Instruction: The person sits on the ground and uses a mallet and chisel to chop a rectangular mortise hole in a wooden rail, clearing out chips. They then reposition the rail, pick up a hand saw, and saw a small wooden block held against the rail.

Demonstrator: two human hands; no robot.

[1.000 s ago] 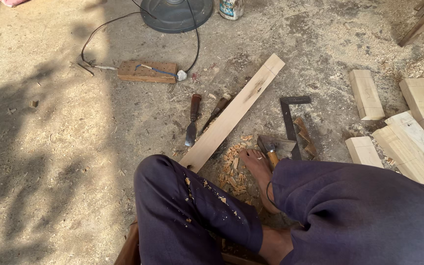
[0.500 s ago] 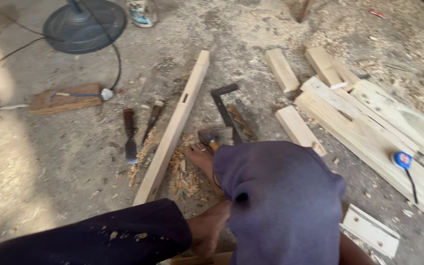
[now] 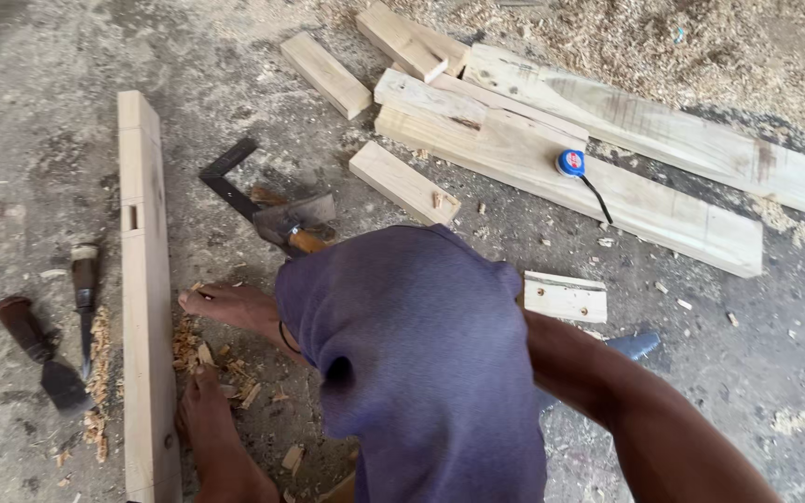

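As plank (image 3: 146,289) lies long axis up-down frame, mortise up; both hands hidden, grip unclear.

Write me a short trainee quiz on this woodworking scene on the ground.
1. True or false: the long plank by the bare feet has a rectangular slot cut through its face.
2. What lies on the wide board? A) a hammer B) a blue tape measure C) a saw
3. How many chisels lie to the left of the long plank in the picture?
Key: 1 true; 2 B; 3 two.
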